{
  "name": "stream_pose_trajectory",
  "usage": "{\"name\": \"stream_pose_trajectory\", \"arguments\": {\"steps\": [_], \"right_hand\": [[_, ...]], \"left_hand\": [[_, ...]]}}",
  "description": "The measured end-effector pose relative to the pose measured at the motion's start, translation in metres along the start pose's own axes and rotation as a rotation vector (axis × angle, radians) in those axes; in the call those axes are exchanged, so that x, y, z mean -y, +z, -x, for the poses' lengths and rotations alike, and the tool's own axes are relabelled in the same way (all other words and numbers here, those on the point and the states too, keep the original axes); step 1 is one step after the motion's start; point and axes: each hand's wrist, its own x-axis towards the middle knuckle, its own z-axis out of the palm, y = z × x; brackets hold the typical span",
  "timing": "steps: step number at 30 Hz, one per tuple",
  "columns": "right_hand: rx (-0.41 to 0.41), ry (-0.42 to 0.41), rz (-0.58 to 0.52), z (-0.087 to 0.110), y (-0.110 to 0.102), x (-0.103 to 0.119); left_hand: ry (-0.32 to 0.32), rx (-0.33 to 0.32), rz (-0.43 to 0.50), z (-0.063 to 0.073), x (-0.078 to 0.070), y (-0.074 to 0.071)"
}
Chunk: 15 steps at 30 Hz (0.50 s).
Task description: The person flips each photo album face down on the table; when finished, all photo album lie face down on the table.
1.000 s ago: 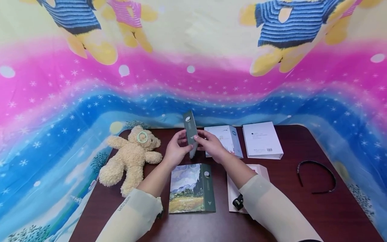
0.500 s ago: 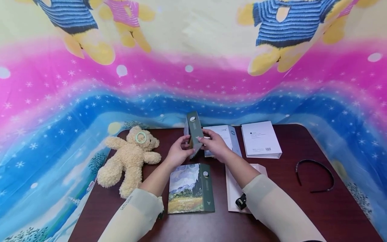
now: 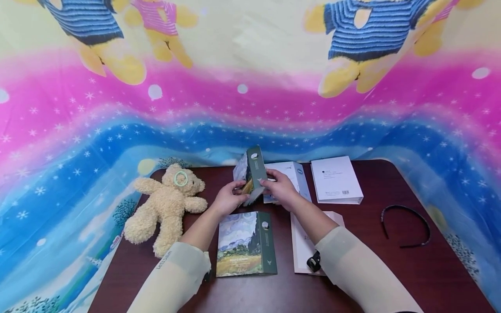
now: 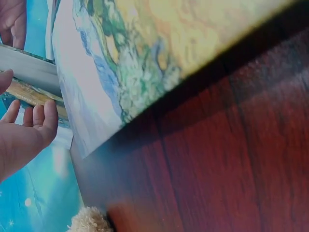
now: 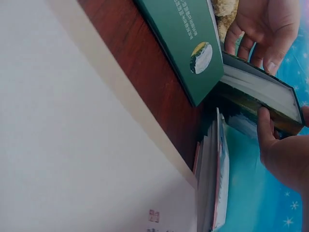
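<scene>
Both hands hold a thick photo album (image 3: 256, 167) with a dark green spine and a painted landscape cover, tilted above the far middle of the table. My left hand (image 3: 230, 198) grips its lower left, fingers against the painted cover. With the thumb on the spine, my right hand (image 3: 282, 189) grips the other side; its other fingers are partly hidden behind. The album's pale page edges (image 5: 263, 89) show between the hands in the right wrist view. Just nearer lies a matching photo album (image 3: 240, 245), cover up, its green spine to the right.
A teddy bear (image 3: 168, 208) with a green ring on its head lies at the left. Behind the right hand is a white-and-blue album (image 3: 301, 174), with a white album (image 3: 336, 180) beside it. A pale pink album (image 3: 299, 243) lies under the right forearm; a black headband (image 3: 426, 228) is far right.
The held album has swung from nearly spine-on to showing its painted cover, leaning further and shifting slightly right. Both hands keep their hold on it. The other things stay put.
</scene>
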Motion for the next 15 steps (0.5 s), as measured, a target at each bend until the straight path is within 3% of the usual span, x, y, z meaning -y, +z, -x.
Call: {"name": "stream_pose_trajectory", "arguments": {"steps": [15], "right_hand": [[0.002,0.075,-0.084,-0.002,0.008,-0.009]], "left_hand": [[-0.031,-0.033,-0.012,0.001,0.010,-0.008]]}}
